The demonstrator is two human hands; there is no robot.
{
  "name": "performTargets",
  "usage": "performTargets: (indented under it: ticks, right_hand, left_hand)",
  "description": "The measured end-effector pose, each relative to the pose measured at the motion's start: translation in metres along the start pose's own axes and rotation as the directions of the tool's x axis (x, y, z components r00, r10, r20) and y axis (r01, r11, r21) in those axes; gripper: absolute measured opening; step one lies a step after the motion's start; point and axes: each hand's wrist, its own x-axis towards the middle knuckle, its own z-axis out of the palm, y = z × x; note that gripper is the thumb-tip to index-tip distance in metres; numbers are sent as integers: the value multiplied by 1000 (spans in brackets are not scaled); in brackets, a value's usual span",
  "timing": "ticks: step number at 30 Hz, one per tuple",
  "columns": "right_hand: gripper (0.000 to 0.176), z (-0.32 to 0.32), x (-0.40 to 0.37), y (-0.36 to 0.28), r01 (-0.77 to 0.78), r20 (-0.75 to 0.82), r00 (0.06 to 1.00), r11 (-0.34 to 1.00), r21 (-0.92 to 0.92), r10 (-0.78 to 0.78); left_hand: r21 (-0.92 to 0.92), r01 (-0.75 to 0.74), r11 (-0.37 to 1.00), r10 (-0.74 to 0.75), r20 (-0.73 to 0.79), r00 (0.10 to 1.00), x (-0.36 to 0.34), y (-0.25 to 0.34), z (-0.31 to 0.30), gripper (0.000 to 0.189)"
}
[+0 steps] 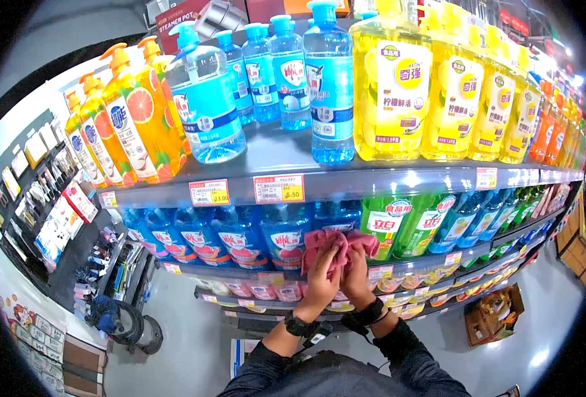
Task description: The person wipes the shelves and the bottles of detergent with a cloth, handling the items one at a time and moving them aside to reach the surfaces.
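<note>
Pinkish-red cloth (321, 244) is bunched in crumpled, uneven folds.

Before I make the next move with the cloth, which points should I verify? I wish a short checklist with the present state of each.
1. Cloth gripped: ok; left hand and right hand both hold the pink cloth.
2. Cloth apart from bottles: cannot tell; it overlaps the green bottle in view, but contact is unclear.
3. Yellow bottles above upright: ok.
4. Price tag on the upper shelf edge: ok, in place.
5. Wrists bare: not ok; dark bands on both.
</note>
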Motion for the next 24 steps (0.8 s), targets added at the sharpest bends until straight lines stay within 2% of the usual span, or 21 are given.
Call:
performTargets:
  ticks: [1, 2, 3, 4, 6, 7, 8, 9, 10, 11, 12, 14, 15, 19, 24]
  right_hand:
    - [42, 1, 9, 0, 27, -66, 998, 997, 70, -22]
    - [45, 3, 24, 1, 51, -131, 991, 989, 138, -33]
    - [50, -9, 49, -17, 106, -173, 979, 994, -32, -110]
    - [50, -15, 71, -29, 100, -205, 973, 995, -16, -101]
    - [52, -24, 101, -36, 34, -131, 991, 998, -49, -40]
    - [52, -22, 105, -32, 29, -141, 989, 998, -48, -36]
    - [51, -18, 107, -26, -1, -59, 998, 999, -50, -2]
    - [51, -14, 108, -20, -30, 24, 999, 998, -55, 32]
    - [51, -11, 106, -15, -34, 17, 999, 998, -54, 35]
    - [51, -9, 103, -13, 40, 21, 999, 980, -193, -37]
    - [51, -8, 100, -12, 115, 36, 993, 938, -327, -109]
    - [52, -12, 96, -13, 113, 35, 994, 937, -330, -108]
    - [53, -13, 93, -13, 132, 61, 991, 942, -307, -119]
    - [55, -18, 83, -11, 169, 123, 983, 947, -272, -140]
    - [56, -16, 58, -7, 164, 109, 984, 956, -244, -141]
  left_hand:
    - [-27, -14, 1000, 13, -41, 999, 6, 6, -2, 39]
    - [40, -6, 999, 8, -47, 999, 16, 8, -4, 38]
    - [76, -1, 997, 7, -84, 996, 28, 9, -4, 41]
    - [111, 3, 994, 10, -119, 993, 40, 10, -3, 44]
    - [-53, 137, 989, -141, -88, 986, 60, 6, -4, 53]
    - [-15, 163, 986, -164, -93, 982, 67, 4, -3, 53]
    - [-12, 158, 987, -159, -84, 984, 70, -2, 1, 53]
    - [77, 170, 983, -170, -4, 985, 70, -11, 5, 53]
    - [165, 172, 971, -186, 74, 980, 71, -18, 8, 52]
    - [293, 31, 955, -78, 151, 985, 71, -21, 10, 55]
    - [292, 27, 956, -75, 154, 985, 68, -21, 10, 55]
    - [328, -30, 944, -33, 184, 982, 60, -16, 10, 57]
    - [331, 0, 943, -69, 196, 978, 55, -14, 10, 57]
    - [301, -16, 953, -57, 230, 971, 46, -13, 5, 57]
    - [316, -19, 949, -75, 283, 956, 26, -9, -2, 54]
